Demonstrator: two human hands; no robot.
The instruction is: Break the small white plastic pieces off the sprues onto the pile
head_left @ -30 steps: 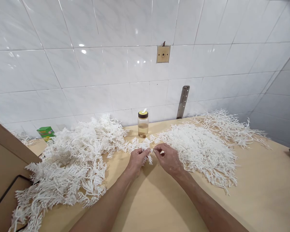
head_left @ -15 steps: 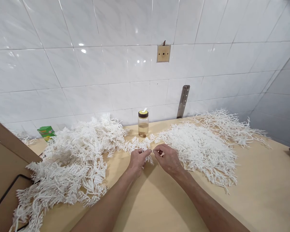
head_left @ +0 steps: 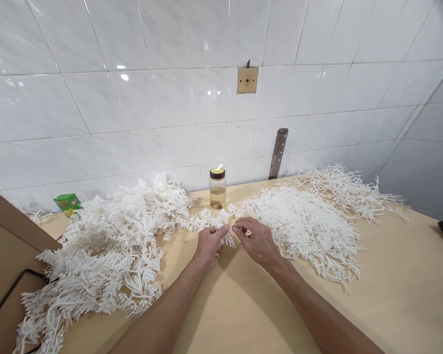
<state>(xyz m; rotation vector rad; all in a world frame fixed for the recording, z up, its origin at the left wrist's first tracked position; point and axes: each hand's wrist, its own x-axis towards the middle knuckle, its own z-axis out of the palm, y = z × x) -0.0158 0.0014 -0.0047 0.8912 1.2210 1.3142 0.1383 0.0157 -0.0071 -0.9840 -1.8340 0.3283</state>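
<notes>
The head view has shifted slightly since the earlier frame; both hands barely moved. The left hand (head_left: pixel 207 244) pinches white strands (head_left: pixel 229 241) before the bottle (head_left: pixel 217 190), between two heaps (head_left: pixel 302 223). The right hand (head_left: pixel 259 241) pinches narrowly; its contents are unclear.

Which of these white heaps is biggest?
The heap left of the jar: it spreads wider and piles higher than the dense heap and the sparse heap on the right.
</notes>
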